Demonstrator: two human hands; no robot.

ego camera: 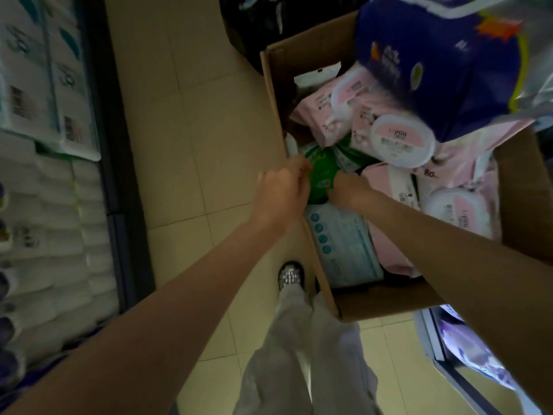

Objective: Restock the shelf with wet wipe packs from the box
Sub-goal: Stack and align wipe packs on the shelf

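Hands work inside the cardboard box (389, 307): left hand (282, 190) and right hand (348, 190) both pinch a green wipe pack (321, 172) among pink packs (398, 139). Picking stage; next, lift it clear toward the shelf (54, 205), I judge.

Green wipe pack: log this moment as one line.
phase: picking | left hand: grips green pack | right hand: grips same pack | location: cardboard box | shelf: not yet restocked

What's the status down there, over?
Left hand and right hand both gripping the green pack in the cardboard box. Not lifted out yet. Pink packs crowd beside it; shelf waits left.
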